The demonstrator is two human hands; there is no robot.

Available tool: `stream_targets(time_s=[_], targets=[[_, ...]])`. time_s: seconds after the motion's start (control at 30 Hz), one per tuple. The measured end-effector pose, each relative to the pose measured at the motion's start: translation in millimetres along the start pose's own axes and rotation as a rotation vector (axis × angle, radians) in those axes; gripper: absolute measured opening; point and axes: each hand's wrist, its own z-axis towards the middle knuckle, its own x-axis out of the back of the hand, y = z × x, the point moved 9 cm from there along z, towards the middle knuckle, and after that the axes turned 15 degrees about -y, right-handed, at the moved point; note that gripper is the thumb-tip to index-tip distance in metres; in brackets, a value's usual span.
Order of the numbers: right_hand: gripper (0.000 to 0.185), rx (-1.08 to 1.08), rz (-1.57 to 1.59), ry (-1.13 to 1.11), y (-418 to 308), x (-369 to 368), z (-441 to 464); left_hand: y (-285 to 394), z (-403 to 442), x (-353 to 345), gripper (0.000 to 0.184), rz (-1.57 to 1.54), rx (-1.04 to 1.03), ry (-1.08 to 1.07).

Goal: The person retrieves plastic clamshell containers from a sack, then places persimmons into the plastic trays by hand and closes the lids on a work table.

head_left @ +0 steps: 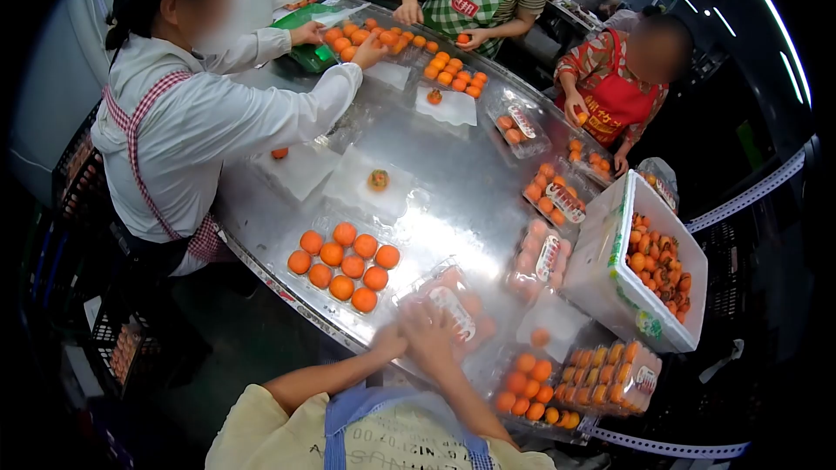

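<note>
Right in front of me is a clear plastic clamshell (475,303) of orange fruit, apparently persimmons, with a white and red label on its lid. My right hand (428,339) grips its near left corner, fingers bent over the edge. My left hand (389,342) is pressed up beside it; its fingers are mostly hidden and blurred. Just to the left stands an uncovered clear tray of orange persimmons (346,266) in rows. Beyond it a single persimmon with its green top (378,179) sits on a white sheet.
On the right are a white foam box (601,265) of persimmons, stacked packs (608,376) and labelled clamshells (540,257). A person in white (200,135) handles fruit at the left. Two people, in a green checked apron (475,4) and a red apron (610,109), work across the metal table (435,174).
</note>
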Motion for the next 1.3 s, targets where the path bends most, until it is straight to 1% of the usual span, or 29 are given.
stream_targets(time_s=[0.03,0.07,0.1,0.17,0.2,0.23,0.27,0.3,0.33,0.37,0.5,0.63,0.73,0.83,0.93,1.03,1.07,1.17,1.2,1.3], targets=[[0.043,-0.013,0.037,0.008,1,0,1,-4,6,3,0.022,0.082,-0.050,0.041],[0.046,-0.006,0.049,0.098,0,4,1,-16,20,4,0.022,0.162,-0.100,0.079],[0.046,-0.002,0.049,0.122,0,8,2,-18,25,4,0.028,0.201,-0.096,0.090],[0.048,-0.005,0.051,0.159,1,18,3,-28,32,3,0.041,0.216,0.005,0.074],[0.043,-0.008,0.093,0.175,4,22,3,-31,32,1,0.047,0.198,0.054,0.053],[0.038,-0.023,0.181,0.163,6,27,1,-31,28,1,0.046,0.110,0.031,0.042],[0.041,0.001,0.224,0.159,7,32,0,-45,33,0,0.040,0.065,0.129,0.024],[0.041,0.028,0.265,0.179,6,41,-1,-20,18,-2,0.033,-0.051,0.086,-0.010],[0.040,0.040,0.249,0.234,5,50,-3,-12,13,-1,0.028,-0.111,0.030,0.022],[0.039,0.043,0.263,0.237,6,51,-5,-23,20,-2,0.026,-0.097,0.046,0.012],[0.034,0.084,0.287,0.336,5,63,-9,-23,21,-1,0.024,-0.130,0.056,0.025],[0.032,0.115,0.341,0.382,12,64,-10,-28,23,-3,0.023,-0.150,0.087,-0.001],[0.031,0.116,0.354,0.392,14,62,-11,-23,19,-5,0.024,-0.191,0.117,-0.060],[0.032,0.118,0.360,0.356,14,55,-11,-1,6,-6,0.032,-0.139,0.182,-0.188],[0.036,0.089,0.345,0.301,12,54,-13,38,-14,18,0.042,-0.046,0.025,-0.015],[0.042,0.053,0.338,0.239,11,49,-19,50,-9,30,0.047,-0.071,-0.154,0.068],[0.045,0.046,0.337,0.217,10,46,-21,53,-9,29,0.040,-0.081,-0.163,0.049],[0.049,0.031,0.297,0.176,11,35,-27,35,-2,35,0.034,-0.123,-0.237,0.077],[0.050,0.040,0.289,0.160,11,30,-30,27,1,36,0.026,-0.169,-0.210,0.069],[0.052,0.063,0.274,0.111,10,20,-32,17,3,33,0.022,-0.271,-0.207,0.056]])
